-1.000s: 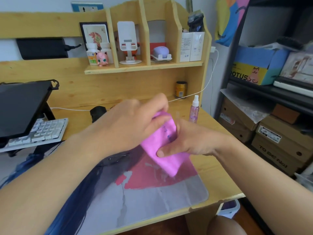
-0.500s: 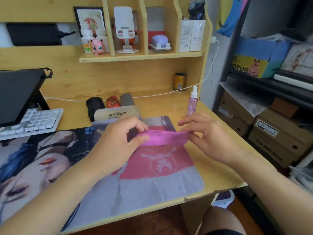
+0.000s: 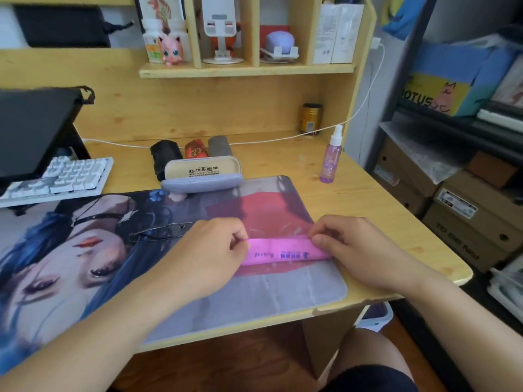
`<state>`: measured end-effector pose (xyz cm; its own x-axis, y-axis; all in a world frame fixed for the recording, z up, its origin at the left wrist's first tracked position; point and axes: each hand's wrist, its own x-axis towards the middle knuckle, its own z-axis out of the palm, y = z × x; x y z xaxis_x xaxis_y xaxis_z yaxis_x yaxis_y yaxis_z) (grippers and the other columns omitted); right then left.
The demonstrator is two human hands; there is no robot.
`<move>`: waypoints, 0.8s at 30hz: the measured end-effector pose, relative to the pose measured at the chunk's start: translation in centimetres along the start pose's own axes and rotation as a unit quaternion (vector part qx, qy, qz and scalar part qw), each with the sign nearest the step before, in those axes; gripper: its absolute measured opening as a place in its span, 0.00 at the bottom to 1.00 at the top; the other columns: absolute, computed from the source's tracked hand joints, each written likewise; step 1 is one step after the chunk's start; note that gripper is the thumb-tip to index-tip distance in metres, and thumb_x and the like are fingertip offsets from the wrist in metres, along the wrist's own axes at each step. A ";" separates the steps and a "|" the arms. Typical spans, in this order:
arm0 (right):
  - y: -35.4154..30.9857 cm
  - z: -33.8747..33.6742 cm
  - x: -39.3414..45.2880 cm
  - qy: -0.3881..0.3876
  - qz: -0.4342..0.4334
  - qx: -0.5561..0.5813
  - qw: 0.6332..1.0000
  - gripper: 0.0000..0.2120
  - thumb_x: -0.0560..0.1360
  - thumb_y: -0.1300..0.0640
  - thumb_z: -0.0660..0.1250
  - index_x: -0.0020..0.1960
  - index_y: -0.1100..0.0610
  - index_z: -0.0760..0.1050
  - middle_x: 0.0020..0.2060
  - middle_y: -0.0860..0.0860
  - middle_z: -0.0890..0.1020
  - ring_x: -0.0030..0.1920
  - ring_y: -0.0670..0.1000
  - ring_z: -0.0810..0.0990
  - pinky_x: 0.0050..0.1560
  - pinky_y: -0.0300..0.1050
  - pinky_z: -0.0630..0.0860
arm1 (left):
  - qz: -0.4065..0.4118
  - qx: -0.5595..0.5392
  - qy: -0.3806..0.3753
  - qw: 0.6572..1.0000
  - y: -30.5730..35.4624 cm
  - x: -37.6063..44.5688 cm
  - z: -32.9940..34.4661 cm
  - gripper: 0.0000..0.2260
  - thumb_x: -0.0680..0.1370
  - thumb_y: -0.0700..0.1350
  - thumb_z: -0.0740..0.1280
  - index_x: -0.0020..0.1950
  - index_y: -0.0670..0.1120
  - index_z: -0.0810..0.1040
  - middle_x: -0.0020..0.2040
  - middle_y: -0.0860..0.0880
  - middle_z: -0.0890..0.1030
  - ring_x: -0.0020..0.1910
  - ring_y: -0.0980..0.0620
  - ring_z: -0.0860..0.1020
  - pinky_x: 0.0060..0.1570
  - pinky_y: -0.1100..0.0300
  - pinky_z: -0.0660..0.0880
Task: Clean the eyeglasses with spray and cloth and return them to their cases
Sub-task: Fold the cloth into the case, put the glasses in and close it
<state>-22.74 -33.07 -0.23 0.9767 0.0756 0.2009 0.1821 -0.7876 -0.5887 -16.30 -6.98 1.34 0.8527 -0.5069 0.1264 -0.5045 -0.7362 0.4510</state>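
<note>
A pink cleaning cloth, folded into a long strip, lies on the printed desk mat. My left hand pinches its left end and my right hand pinches its right end. Thin dark-framed eyeglasses lie on the mat just left of my left hand. An open grey eyeglass case with a beige lining stands behind them at the mat's far edge. A purple spray bottle stands upright on the desk at the right.
Behind the open case lie a black case, a red one and a grey one. A white keyboard and a black stand are at the left. A gold can and a white cable sit at the back. Shelves with boxes stand on the right.
Both hands came down from in front of me to the mat with the cloth, which now lies as a flat folded strip. The view tilted down, revealing the eyeglasses and cases.
</note>
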 end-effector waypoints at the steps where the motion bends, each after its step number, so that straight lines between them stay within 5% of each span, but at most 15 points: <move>1: -0.1 0.2 0.3 0.018 0.014 -0.001 1.000 0.06 0.80 0.54 0.67 0.45 0.47 0.80 0.39 0.43 0.83 0.43 0.43 0.79 0.45 0.42 0.75 | -0.018 0.011 0.003 1.000 0.2 0.2 0.1 0.08 0.80 0.47 0.64 0.42 0.53 0.77 0.34 0.55 0.81 0.36 0.58 0.77 0.34 0.59 0.71; 4: -0.6 0.9 1.0 0.058 0.022 -0.055 0.997 0.05 0.80 0.53 0.67 0.46 0.47 0.79 0.36 0.41 0.81 0.41 0.42 0.78 0.40 0.38 0.70 | -0.037 0.058 0.009 0.998 0.5 0.4 0.5 0.06 0.79 0.47 0.62 0.44 0.53 0.77 0.39 0.53 0.81 0.42 0.49 0.79 0.41 0.52 0.76; 12: -1.1 1.1 2.3 0.053 0.002 -0.173 0.983 0.09 0.79 0.47 0.66 0.48 0.51 0.80 0.42 0.46 0.78 0.44 0.48 0.77 0.46 0.49 0.74 | -0.026 0.128 -0.034 0.991 1.3 0.6 0.4 0.05 0.80 0.44 0.64 0.55 0.50 0.71 0.51 0.50 0.70 0.48 0.44 0.77 0.50 0.45 0.77; 16: -1.1 -0.6 2.2 -0.035 0.031 -0.076 0.996 0.08 0.79 0.44 0.67 0.55 0.43 0.80 0.48 0.40 0.77 0.48 0.39 0.74 0.50 0.39 0.71 | -0.022 0.130 -0.034 0.991 1.4 0.7 0.3 0.08 0.82 0.52 0.60 0.55 0.50 0.74 0.50 0.51 0.72 0.49 0.45 0.78 0.51 0.46 0.76; 19: -1.1 -1.0 2.3 -0.101 0.026 -0.121 0.987 0.12 0.76 0.45 0.71 0.60 0.41 0.78 0.52 0.38 0.73 0.53 0.39 0.74 0.54 0.37 0.70 | -0.026 0.135 -0.058 0.989 1.7 1.0 0.1 0.12 0.82 0.57 0.62 0.52 0.49 0.74 0.49 0.50 0.74 0.48 0.45 0.77 0.50 0.47 0.76; 24: -2.0 -1.5 3.8 -0.158 0.067 -0.111 0.979 0.08 0.75 0.48 0.74 0.52 0.45 0.79 0.45 0.42 0.78 0.43 0.42 0.75 0.41 0.35 0.70 | -0.045 0.103 -0.137 0.984 1.7 2.2 -0.9 0.11 0.80 0.56 0.65 0.45 0.49 0.74 0.47 0.50 0.77 0.43 0.49 0.77 0.40 0.54 0.74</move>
<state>-19.54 -32.12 2.90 0.9830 0.1198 -0.1393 0.0546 -0.9145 -0.4008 -15.20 -8.96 3.17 0.8410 -0.5163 -0.1616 -0.4694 -0.8449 0.2566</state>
